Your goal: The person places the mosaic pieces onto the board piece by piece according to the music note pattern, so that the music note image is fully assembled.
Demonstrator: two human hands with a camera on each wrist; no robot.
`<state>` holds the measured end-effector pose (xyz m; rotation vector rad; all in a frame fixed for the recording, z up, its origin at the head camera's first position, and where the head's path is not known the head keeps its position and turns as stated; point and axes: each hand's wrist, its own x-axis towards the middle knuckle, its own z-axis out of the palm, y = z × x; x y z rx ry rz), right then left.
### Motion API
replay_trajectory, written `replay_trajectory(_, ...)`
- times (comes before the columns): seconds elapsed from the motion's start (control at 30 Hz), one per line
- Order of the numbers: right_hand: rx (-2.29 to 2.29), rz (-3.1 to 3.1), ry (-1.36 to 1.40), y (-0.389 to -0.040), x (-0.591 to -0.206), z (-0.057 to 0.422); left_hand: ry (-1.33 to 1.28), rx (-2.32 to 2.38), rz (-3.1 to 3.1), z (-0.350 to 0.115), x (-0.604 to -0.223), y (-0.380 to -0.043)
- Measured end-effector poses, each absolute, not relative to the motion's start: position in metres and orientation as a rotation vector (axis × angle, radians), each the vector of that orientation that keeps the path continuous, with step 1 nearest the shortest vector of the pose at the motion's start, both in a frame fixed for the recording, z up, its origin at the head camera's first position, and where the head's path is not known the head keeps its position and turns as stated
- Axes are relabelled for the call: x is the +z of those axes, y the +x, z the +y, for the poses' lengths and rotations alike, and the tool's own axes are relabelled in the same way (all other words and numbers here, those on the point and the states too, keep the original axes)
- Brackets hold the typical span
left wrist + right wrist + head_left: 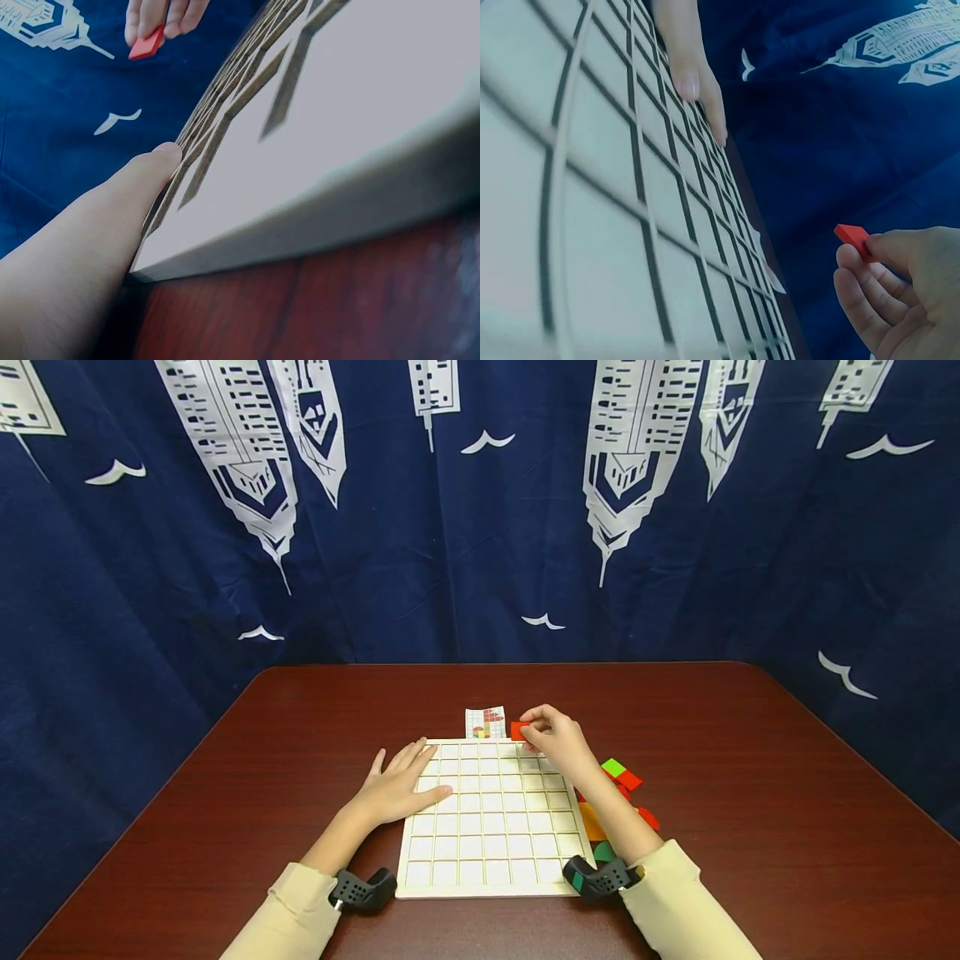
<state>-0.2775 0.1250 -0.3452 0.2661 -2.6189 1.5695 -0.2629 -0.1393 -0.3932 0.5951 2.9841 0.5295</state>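
Head view, two hands (401, 787) (561, 747), one red tile (517, 731) pinched, one gridded board (491, 823)

Ahead of me a dark blue curtain (510, 535) hangs, printed with upside-down white towers (258, 443) and bird shapes (486, 441), behind my reddish-brown tabletop (300, 760).

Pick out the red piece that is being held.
The red piece pinched by the right hand; the other red pieces lie to the right of the board.

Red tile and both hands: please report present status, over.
Right hand pinches red tile, held off the gridded board. Left hand rests on board's left edge. No obstacle seen beside the tile.
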Motion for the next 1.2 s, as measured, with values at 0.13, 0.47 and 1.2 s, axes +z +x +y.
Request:
replay_trajectory(0.13,1.573,-2.623,0.271,-0.282,-0.351,0.114,0.593,0.526,2.989,-0.139,-0.393,-0.263)
replay_trajectory(0.47,1.533,-2.663,0.249,-0.286,-0.368,0.100,0.581,0.512,2.987,-0.138,-0.395,-0.262)
replay_trajectory(1.2,1.231,-2.729,0.414,-0.291,-0.382,0.090,0.583,0.504,2.987,-0.136,-0.392,-0.261)
